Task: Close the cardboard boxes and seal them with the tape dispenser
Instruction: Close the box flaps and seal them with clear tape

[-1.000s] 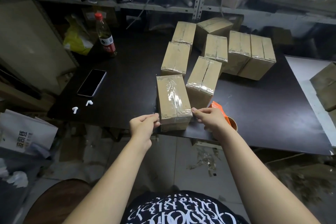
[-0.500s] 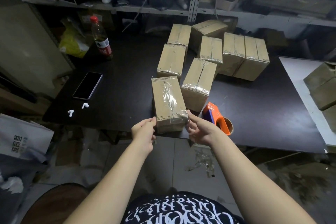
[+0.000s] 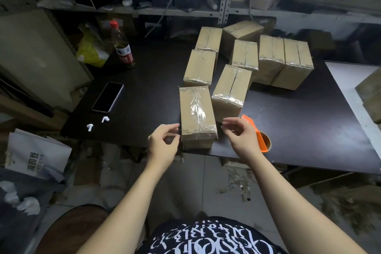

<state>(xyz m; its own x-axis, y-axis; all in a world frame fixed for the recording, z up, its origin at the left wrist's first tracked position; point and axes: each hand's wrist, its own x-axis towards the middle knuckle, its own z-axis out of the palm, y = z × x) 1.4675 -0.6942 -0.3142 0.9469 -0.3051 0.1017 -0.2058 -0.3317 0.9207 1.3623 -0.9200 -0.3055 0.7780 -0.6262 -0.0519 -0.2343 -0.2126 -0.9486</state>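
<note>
— Cardboard under clear tape is seen at the near edge of the dark table [image 3: 309,121]: the nearest box [image 3: 196,115] lies closed, with its long side running away from the person.
— How are the hands placed?
— The left hand [image 3: 164,144] is held just beside the box's near left corner, and the right hand [image 3: 239,136] just beside its right. The fingers are loosely curled and nothing is grasped. Whether any fingertip touches the cardboard cannot be told.
— Where is the tape dispenser found?
— The orange tape dispenser [image 3: 261,140] is laid on the table just behind the right hand and is partly hidden by it.
— And farther off?
— More taped boxes [image 3: 285,60] are grouped at the back. A phone [image 3: 107,97], two white earbuds [image 3: 89,127] and a red-capped bottle [image 3: 121,45] are set to the left.
</note>
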